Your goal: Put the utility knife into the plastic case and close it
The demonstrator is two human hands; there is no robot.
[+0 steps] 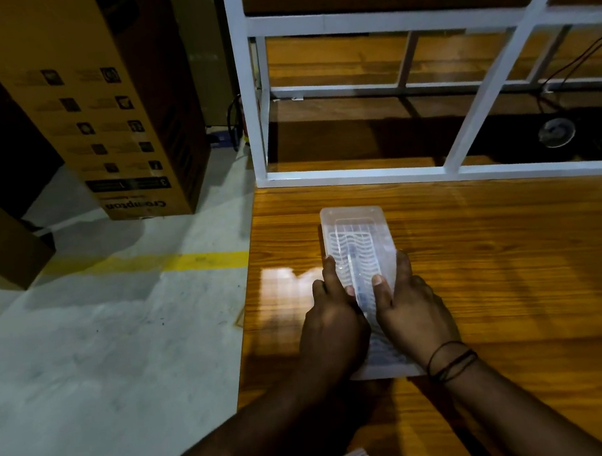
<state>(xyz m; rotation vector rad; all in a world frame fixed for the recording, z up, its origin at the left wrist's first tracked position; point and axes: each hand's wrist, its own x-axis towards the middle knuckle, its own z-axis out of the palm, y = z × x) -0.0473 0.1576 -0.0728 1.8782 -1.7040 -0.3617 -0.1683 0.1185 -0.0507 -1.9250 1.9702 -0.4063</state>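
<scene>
A long clear plastic case lies on the wooden table, its far end pointing away from me. Through its ribbed lid a slim utility knife shows dimly, lying lengthwise inside. My left hand grips the case's left edge, thumb on top of the lid. Opposite it, my right hand holds the right edge, thumb pressing on the lid beside the knife. Both hands cover the near half of the case. I cannot tell whether the lid is latched.
A white metal shelf frame stands on the wooden table just beyond the case. The table's left edge drops to a concrete floor with a yellow line. Cardboard boxes stand on the floor at the left.
</scene>
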